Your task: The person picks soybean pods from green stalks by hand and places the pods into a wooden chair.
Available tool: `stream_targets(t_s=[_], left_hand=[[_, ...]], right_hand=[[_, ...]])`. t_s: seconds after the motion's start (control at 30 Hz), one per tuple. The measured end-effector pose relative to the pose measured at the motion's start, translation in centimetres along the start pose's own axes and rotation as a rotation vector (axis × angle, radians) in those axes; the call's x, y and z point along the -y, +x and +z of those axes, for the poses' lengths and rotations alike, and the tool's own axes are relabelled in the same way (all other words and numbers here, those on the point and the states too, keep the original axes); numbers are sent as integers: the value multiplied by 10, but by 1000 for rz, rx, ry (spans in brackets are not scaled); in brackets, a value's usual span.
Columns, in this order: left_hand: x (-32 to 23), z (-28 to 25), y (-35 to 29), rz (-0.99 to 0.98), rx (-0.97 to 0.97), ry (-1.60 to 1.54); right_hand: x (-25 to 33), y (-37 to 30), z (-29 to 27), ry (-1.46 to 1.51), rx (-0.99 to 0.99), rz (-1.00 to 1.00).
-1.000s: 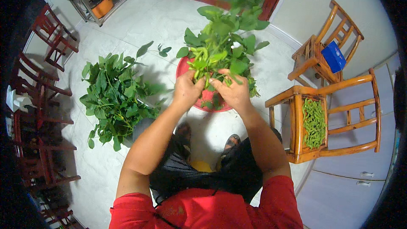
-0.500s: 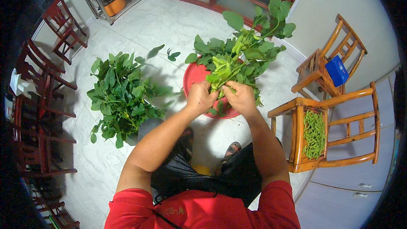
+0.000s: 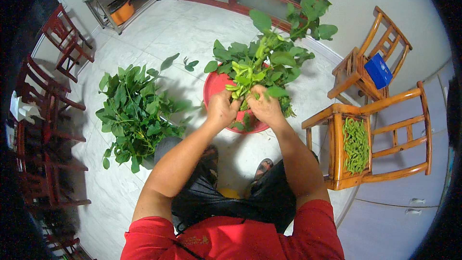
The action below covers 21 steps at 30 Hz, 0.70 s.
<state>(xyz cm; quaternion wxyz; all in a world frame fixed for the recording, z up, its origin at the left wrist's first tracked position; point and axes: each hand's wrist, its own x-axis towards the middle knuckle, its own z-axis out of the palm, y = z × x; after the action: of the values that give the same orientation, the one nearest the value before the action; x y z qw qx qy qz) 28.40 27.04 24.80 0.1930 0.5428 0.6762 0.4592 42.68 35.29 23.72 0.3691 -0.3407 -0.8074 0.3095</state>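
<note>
A leafy green soybean plant (image 3: 262, 67) with clusters of plump pods (image 3: 245, 73) slants up and away from my two hands. My left hand (image 3: 223, 110) has its fingers closed at the lower end of the plant, beside the lowest pods. Close to its right, my right hand (image 3: 264, 106) is closed among the stem and pods, with a leaf partly over its fingers. Leaves and pods hide the fingertips. Under the plant lies a round red basin (image 3: 216, 85) holding leaves and stems.
A large heap of leafy plants (image 3: 137, 110) sits at my left. To the right, picked green pods (image 3: 356, 145) cover the seat of a wooden chair (image 3: 337, 178). Behind it another wooden chair (image 3: 353, 78) carries a blue box (image 3: 378, 71). Dark chairs (image 3: 67, 45) line the left side.
My hands have moved slightly apart along the plant, the right one turning more over the stem. The pod clusters have shifted a little left and down. The whole view has tilted slightly.
</note>
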Motion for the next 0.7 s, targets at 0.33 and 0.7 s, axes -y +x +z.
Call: stream_targets(t_s=[0.33, 0.7], left_hand=[[12, -4, 10, -121, -146, -93], [-5, -7, 15, -169, -114, -243]], right_hand=[[4, -1, 20, 558, 145, 643], [20, -9, 8, 340, 399, 263]])
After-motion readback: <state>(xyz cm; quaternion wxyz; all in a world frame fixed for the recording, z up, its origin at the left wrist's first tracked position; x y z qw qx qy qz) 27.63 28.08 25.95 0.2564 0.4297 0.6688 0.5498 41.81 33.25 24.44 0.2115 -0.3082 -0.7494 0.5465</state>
